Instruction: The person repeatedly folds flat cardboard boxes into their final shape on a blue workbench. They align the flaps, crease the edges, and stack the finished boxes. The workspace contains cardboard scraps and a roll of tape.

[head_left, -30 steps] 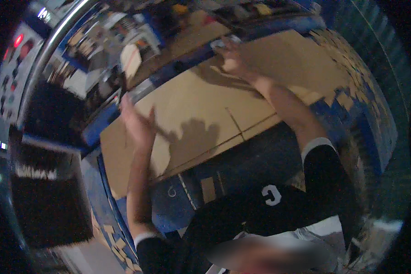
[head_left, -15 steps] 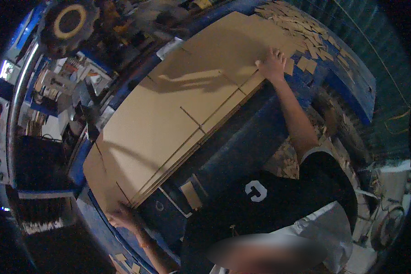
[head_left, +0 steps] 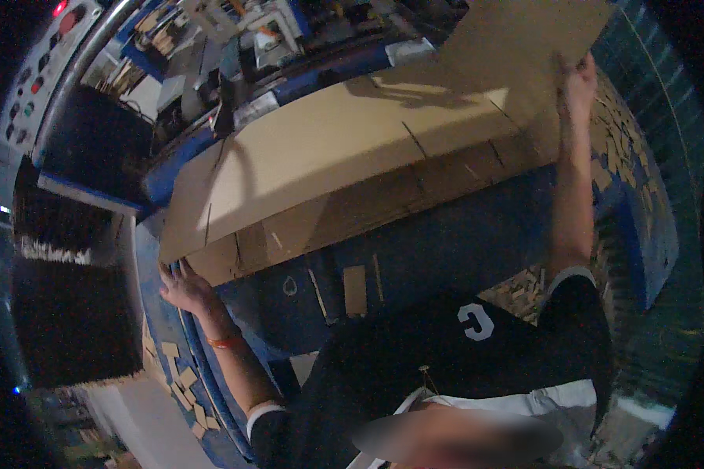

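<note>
A large brown cardboard sheet (head_left: 305, 168) with short cut slots is raised and tilted, its far right part standing highest. My right hand (head_left: 577, 86) is closed on its right edge. At the near left corner, my left hand (head_left: 189, 288) grips the sheet's edge, fingertips partly hidden by it. Below the lifted edge, more slotted cardboard (head_left: 368, 191) shows in shadow, lying on the blue table (head_left: 446, 223). Whether this is one sheet or several cannot be made out.
Small cardboard offcuts (head_left: 622, 144) cover the table's right end, and others (head_left: 184, 383) lie at lower left. Beyond the sheet runs a blue machine bar (head_left: 332, 78). A control panel (head_left: 35, 86) with buttons and a black bristle brush (head_left: 59, 250) stand left.
The cardboard sheet has come up off the surface beneath, rising most at the right with my right hand. My left hand stays at its near left corner. The view has turned.
</note>
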### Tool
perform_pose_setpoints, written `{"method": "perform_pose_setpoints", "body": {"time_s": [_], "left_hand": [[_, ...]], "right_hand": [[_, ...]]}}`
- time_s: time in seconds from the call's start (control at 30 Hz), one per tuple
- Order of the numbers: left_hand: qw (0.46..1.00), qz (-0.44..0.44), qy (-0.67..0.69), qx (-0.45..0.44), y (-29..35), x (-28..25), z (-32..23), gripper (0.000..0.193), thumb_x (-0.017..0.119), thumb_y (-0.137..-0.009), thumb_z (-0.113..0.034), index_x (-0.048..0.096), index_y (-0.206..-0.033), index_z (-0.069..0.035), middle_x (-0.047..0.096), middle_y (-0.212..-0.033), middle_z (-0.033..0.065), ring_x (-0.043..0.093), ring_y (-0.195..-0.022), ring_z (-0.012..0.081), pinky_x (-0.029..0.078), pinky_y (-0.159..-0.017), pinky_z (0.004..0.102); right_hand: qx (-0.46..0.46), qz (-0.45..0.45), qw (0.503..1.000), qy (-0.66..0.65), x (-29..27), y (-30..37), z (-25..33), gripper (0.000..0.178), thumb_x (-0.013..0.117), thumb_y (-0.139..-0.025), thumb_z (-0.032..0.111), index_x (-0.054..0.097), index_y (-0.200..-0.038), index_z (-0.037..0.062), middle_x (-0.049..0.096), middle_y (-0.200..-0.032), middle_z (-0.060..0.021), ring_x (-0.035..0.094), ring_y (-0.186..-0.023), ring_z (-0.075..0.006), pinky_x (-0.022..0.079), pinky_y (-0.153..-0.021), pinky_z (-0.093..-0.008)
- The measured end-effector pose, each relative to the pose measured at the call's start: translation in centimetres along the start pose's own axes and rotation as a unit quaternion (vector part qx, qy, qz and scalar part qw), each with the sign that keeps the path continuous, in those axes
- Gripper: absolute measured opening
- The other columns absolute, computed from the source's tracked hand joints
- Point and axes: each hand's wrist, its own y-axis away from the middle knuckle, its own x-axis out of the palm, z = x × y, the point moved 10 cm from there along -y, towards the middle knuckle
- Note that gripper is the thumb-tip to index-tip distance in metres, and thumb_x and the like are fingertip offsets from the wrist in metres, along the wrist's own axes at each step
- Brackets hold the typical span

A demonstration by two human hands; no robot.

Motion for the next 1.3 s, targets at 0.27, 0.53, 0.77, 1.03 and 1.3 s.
{"method": "perform_pose_setpoints", "body": {"time_s": [0.27, 0.53, 0.77, 1.03, 1.3], "left_hand": [[0.888, 0.194, 0.411, -0.072, 4.3, 7.0, -0.3, 0.028, 0.056, -0.09, -0.011, 0.053, -0.116, 0.0, 0.054, -0.117, 0.0125, 0.051, -0.105, 0.0209, 0.042, -0.089, 0.0326], [0.845, 0.3, 0.03, 0.442, 16.5, 8.9, -14.6, 0.055, 0.05, -0.074, 0.004, 0.056, -0.125, -0.014, 0.046, -0.136, 0.0146, 0.042, -0.127, 0.0335, 0.03, -0.108, 0.0458], [0.742, 0.358, -0.075, 0.562, 19.1, 10.3, -15.9, 0.047, 0.052, -0.08, -0.005, 0.054, -0.126, -0.011, 0.047, -0.135, 0.0157, 0.043, -0.126, 0.0358, 0.032, -0.105, 0.0492], [0.742, 0.362, -0.109, 0.553, 18.3, 11.8, -16.6, 0.05, 0.049, -0.08, -0.003, 0.049, -0.13, -0.008, 0.044, -0.136, 0.0175, 0.041, -0.126, 0.0385, 0.03, -0.107, 0.0478], [0.813, 0.264, 0.015, 0.519, 12.7, 11.8, -17.3, 0.055, 0.046, -0.079, 0.004, 0.049, -0.131, -0.012, 0.044, -0.136, 0.0171, 0.043, -0.125, 0.0343, 0.031, -0.107, 0.0437]], "right_hand": [[-0.361, 0.435, 0.805, 0.178, 6.9, 25.1, 13.7, 0.042, 0.059, -0.087, 0.025, 0.053, -0.128, 0.0195, 0.051, -0.133, -0.0051, 0.049, -0.121, -0.0274, 0.036, -0.104, -0.0439], [-0.404, 0.543, 0.707, 0.206, 8.8, 30.6, 11.8, 0.049, 0.071, -0.072, 0.025, 0.058, -0.117, 0.0135, 0.053, -0.129, -0.0055, 0.049, -0.12, -0.0285, 0.04, -0.099, -0.0419], [-0.456, 0.508, 0.697, 0.222, 8.4, 31.0, 12.1, 0.038, 0.062, -0.082, 0.03, 0.058, -0.116, 0.0136, 0.054, -0.128, -0.0063, 0.053, -0.115, -0.029, 0.043, -0.095, -0.0412], [-0.464, 0.497, 0.706, 0.198, 11.3, 30.3, 11.8, 0.037, 0.066, -0.077, 0.027, 0.06, -0.109, 0.0081, 0.058, -0.121, -0.0075, 0.055, -0.112, -0.028, 0.046, -0.09, -0.0383], [-0.46, 0.491, 0.717, 0.181, 16.1, 26.6, 10.7, 0.037, 0.065, -0.079, 0.028, 0.06, -0.112, 0.0105, 0.057, -0.122, -0.0032, 0.055, -0.111, -0.0236, 0.047, -0.09, -0.0347]]}}
